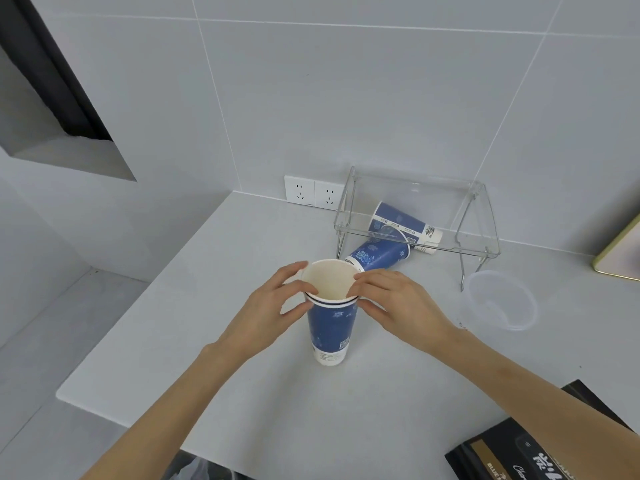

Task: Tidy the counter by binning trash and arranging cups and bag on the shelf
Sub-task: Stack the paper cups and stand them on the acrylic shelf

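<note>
Altogether four blue cups (331,327), two hands (273,306).

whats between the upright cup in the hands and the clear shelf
In the head view, one blue cup lying on its side lies between the upright stacked cups and the clear shelf.

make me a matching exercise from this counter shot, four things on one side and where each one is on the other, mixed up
Things:
1. upright blue cup stack
2. tipped blue cups
3. clear plastic cup
4. black bag

Places:
A. lying under the clear shelf
B. bottom right corner of the counter
C. held at the rim by the left hand and right hand
D. on its side, right of the shelf's front leg

Pairs: 1-C, 2-A, 3-D, 4-B
</note>
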